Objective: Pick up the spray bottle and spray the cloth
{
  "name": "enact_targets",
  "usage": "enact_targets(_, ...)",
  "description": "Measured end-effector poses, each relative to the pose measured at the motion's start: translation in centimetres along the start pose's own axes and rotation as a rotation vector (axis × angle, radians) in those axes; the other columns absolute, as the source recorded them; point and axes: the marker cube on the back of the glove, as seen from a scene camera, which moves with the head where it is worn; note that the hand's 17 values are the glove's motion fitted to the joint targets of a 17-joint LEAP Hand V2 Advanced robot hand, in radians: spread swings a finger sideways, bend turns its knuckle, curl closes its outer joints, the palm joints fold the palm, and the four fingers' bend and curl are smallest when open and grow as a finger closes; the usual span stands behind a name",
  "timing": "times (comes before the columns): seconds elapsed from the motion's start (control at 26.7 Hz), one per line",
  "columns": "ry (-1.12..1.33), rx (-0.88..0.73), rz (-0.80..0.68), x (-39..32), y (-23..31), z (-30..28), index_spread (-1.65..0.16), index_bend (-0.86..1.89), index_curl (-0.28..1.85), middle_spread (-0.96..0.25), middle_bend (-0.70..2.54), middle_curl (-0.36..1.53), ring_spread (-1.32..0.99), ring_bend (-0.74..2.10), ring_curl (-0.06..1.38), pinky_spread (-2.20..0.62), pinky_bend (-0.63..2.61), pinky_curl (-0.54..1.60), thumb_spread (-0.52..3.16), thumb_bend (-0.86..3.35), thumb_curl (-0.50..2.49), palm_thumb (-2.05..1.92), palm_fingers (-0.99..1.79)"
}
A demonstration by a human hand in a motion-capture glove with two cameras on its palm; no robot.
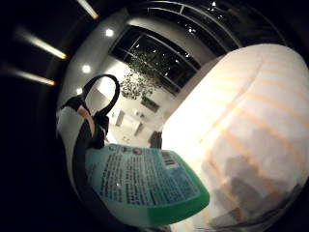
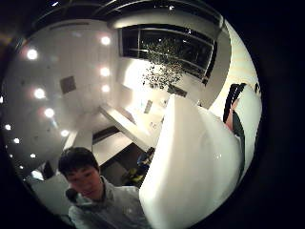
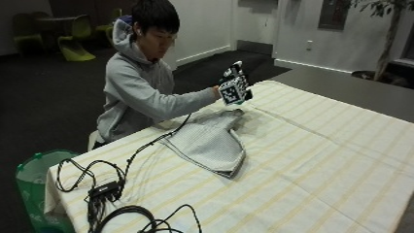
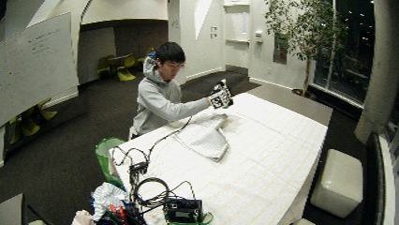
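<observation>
The person's gloved right hand (image 3: pixel 231 83) is raised above the table's far edge, just over the top end of the cloth. It grips the spray bottle, which the hand mostly hides in the outside views. In the little finger side palm view the green bottle (image 1: pixel 145 186) with its printed label lies close against the palm, a strapped finger (image 1: pixel 84 125) beside it. The thumb side palm view shows the bottle's white surface (image 2: pixel 190 167) filling the space next to the palm. The grey-white cloth (image 3: pixel 208 141) lies spread flat on the striped tablecloth below the hand (image 4: pixel 218 97).
The table (image 3: pixel 323 160) has a cream cloth with yellow stripes. Black cables and a small black box (image 3: pixel 103 190) lie at its near left end. A green bin (image 3: pixel 35 179) stands on the floor beside that end. A white cube seat (image 4: pixel 336 180) stands to the right.
</observation>
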Motion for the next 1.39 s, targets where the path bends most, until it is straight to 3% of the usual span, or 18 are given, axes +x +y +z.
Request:
enact_targets(0.15,-0.060,0.159,0.035,0.9,-2.3,2.6,-0.19,0.57,0.57,-0.06,0.67,0.51,-0.20,0.58,0.45,-0.28,0.34,0.41,0.11,-0.03,0.76,0.93,1.39)
enact_targets(0.34,0.064,0.021,0.061,3.6,-0.6,4.0,-0.18,0.56,0.57,-0.05,0.66,0.50,-0.20,0.58,0.45,-0.27,0.34,0.41,0.11,-0.03,0.77,0.93,1.39)
enact_targets(0.56,-0.076,0.082,0.076,2.4,-2.0,5.3,-0.17,0.56,0.57,-0.04,0.65,0.50,-0.20,0.57,0.45,-0.27,0.34,0.41,0.13,-0.03,0.77,0.94,1.38)
enact_targets(0.86,0.112,-0.068,0.131,4.8,-2.1,5.2,-0.15,0.51,0.56,-0.05,0.59,0.48,-0.18,0.53,0.43,-0.24,0.38,0.41,0.18,-0.03,0.78,0.93,1.30)
enact_targets(1.09,0.140,-0.316,0.201,3.5,-0.9,3.7,-0.17,0.29,0.51,-0.06,0.44,0.44,-0.13,0.47,0.41,-0.16,0.43,0.41,0.32,-0.03,0.77,0.93,0.98)
enact_targets(1.16,0.163,-0.386,0.230,3.1,-0.5,2.9,-0.19,0.26,0.52,-0.07,0.43,0.44,-0.11,0.36,0.40,-0.10,0.36,0.42,0.45,-0.03,0.76,0.91,0.70)
enact_targets(1.39,0.256,-0.611,0.330,1.6,1.0,-0.4,-0.24,0.13,0.46,-0.04,0.34,0.42,-0.03,0.18,0.36,0.05,0.35,0.42,0.66,-0.05,0.69,0.84,0.21)
